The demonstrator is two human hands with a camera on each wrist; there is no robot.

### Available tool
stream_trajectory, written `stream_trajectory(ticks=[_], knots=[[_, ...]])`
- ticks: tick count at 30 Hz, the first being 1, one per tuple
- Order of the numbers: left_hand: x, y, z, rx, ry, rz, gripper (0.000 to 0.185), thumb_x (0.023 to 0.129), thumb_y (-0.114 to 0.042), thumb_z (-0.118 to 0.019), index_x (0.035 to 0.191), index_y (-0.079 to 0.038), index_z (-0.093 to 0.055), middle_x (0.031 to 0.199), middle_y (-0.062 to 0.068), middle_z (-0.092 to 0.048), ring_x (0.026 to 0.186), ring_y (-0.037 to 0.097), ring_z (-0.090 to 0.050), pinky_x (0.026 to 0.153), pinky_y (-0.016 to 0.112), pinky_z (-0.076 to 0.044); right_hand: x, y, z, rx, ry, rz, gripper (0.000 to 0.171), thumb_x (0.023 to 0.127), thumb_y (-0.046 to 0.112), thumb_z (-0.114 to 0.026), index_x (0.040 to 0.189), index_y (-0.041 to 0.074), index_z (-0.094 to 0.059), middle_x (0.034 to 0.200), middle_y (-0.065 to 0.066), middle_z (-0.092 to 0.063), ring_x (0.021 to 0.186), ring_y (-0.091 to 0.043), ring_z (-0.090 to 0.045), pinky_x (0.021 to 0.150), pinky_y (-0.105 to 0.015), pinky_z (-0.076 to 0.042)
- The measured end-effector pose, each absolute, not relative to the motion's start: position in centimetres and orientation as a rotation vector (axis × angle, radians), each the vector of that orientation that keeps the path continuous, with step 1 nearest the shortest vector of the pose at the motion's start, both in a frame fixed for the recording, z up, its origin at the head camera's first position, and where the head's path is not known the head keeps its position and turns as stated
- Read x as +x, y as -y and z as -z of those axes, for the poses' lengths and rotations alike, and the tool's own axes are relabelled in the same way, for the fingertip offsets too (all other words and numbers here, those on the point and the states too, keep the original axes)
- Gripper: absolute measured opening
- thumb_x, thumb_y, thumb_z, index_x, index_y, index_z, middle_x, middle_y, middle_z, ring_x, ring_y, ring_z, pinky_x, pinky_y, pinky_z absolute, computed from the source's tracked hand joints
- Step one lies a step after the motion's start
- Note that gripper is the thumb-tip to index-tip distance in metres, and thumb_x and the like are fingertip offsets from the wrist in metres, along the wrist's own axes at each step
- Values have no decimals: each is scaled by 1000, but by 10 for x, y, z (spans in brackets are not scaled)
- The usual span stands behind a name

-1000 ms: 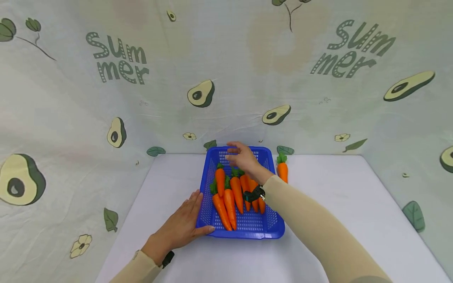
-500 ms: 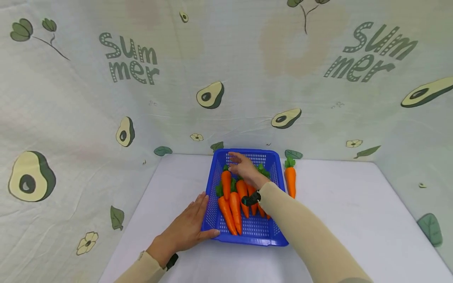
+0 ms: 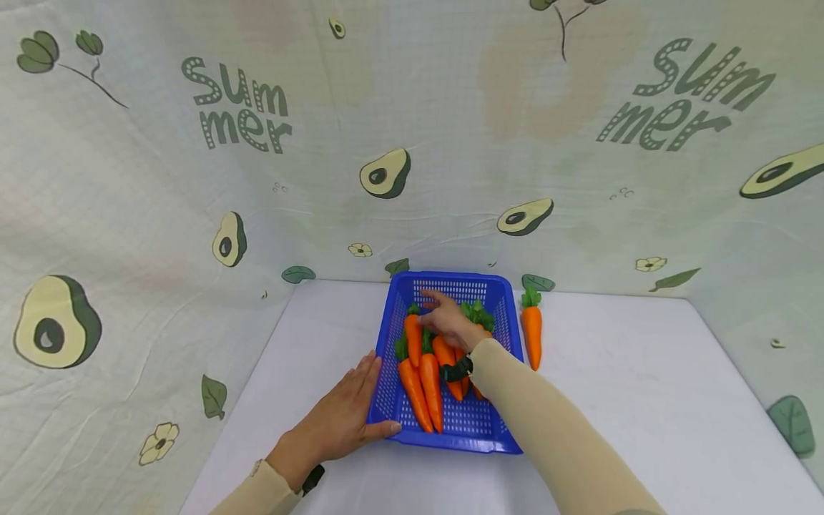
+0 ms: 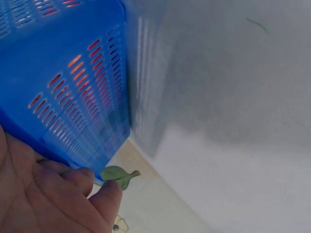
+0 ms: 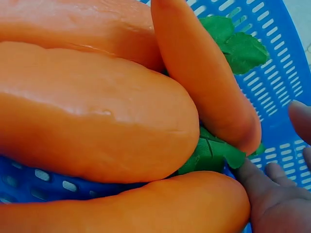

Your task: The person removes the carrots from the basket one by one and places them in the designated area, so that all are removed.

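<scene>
Lying lengthwise in the blue basket (image 3: 450, 429), the carrots (image 3: 425, 372) pointed their tips toward the counter's near edge and their green tops toward its far edge, where the avocado-print cloth (image 3: 193, 214) rose as a backdrop. The basket sat near the middle of the far edge of the counter (image 3: 644, 400), its long side running the same near-to-far way as the carrots.

The right hand (image 3: 450, 323) was much the nearer to them: it reached in over the basket from the near side and hung low over the leafy ends of the carrots. Its fingers looked loosely spread and relaxed. In the right wrist view the fingertips (image 5: 272, 194) lay right beside the green leaves (image 5: 214, 153), touching or nearly so, curled round nothing that showed. The carrots therefore lay directly under and just short of that hand, with their long axes roughly in line with the forearm.

The left hand (image 3: 347, 422) rested flat against the basket's near left corner, fingers straight along the wall and the thumb by the near rim, steadying rather than gripping.

One more carrot, the lone carrot (image 3: 531, 336), lay outside on the counter just beside the basket's right wall, parallel to the others, closer to the right hand than to the left.
</scene>
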State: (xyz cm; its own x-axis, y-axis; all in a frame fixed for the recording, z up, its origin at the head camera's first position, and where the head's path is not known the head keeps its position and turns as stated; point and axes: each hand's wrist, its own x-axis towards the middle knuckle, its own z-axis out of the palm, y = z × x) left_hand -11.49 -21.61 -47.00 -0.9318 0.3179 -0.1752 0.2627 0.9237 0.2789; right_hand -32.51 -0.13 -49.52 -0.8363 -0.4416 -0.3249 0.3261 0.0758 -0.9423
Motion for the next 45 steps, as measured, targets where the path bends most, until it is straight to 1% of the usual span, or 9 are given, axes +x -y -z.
stream_trajectory(ticks=[6,10,14,19,24,28,33,38,45], knots=[[-113,216,469,445,-2875,-379,117,92,-82,-52,170,-8,-6,179,10,-6,165,29,-14,131,52,-22,-325,1,498,-84,-1796,1782,73,97,-7,-66,164,5,-36,166,-25,-36,144,-41,-51,118,-50,-46],[-113,216,469,448,-2876,-385,117,92,-82,-51,170,-7,-6,179,10,-6,165,30,-14,131,52,-22,-323,2,500,-104,-1788,1750,70,98,-3,-68,162,5,-40,166,-21,-39,146,-39,-49,122,-54,-41],[-113,216,469,450,-2878,-382,117,92,-81,-53,170,-7,-6,179,10,-6,165,29,-15,130,52,-23,-320,7,502,-155,-1782,1752,71,97,-4,-68,161,5,-40,167,-19,-39,149,-39,-46,123,-57,-37],[-113,215,470,455,-2881,-391,116,93,-78,-55,170,-7,-7,179,11,-7,165,29,-15,131,51,-23,-317,11,503,-172,-1811,1768,76,93,-8,-70,161,6,-39,165,-21,-40,147,-40,-47,120,-54,-42],[-113,215,470,454,-2880,-397,115,94,-77,-56,170,-6,-8,179,13,-8,165,30,-16,131,52,-23,-315,13,504,-146,-1851,1791,73,93,-8,-72,159,5,-42,156,-24,-49,136,-40,-58,114,-51,-50],[-113,215,470,450,-2877,-392,115,94,-77,-56,170,-6,-8,179,13,-8,164,31,-16,130,51,-23,-314,13,503,-148,-1855,1756,71,95,-1,-74,159,4,-42,153,-25,-52,135,-40,-59,117,-54,-46],[-113,215,470,450,-2877,-393,115,94,-78,-56,170,-7,-7,179,13,-7,164,31,-17,130,51,-24,-310,13,500,-149,-1848,1697,74,97,8,-75,161,3,-38,158,-25,-49,143,-41,-52,122,-59,-38],[-113,216,470,460,-2880,-401,114,95,-77,-56,170,-5,-8,178,14,-8,164,31,-18,130,52,-24,-306,12,499,-178,-1876,1668,73,96,13,-79,158,2,-43,156,-24,-51,144,-40,-52,121,-59,-39],[-112,215,469,467,-2885,-413,113,95,-76,-57,169,-4,-11,178,16,-10,164,33,-19,130,53,-24,-303,13,494,-228,-1917,1662,75,93,25,-83,157,9,-47,156,-19,-54,142,-38,-55,118,-63,-41]])
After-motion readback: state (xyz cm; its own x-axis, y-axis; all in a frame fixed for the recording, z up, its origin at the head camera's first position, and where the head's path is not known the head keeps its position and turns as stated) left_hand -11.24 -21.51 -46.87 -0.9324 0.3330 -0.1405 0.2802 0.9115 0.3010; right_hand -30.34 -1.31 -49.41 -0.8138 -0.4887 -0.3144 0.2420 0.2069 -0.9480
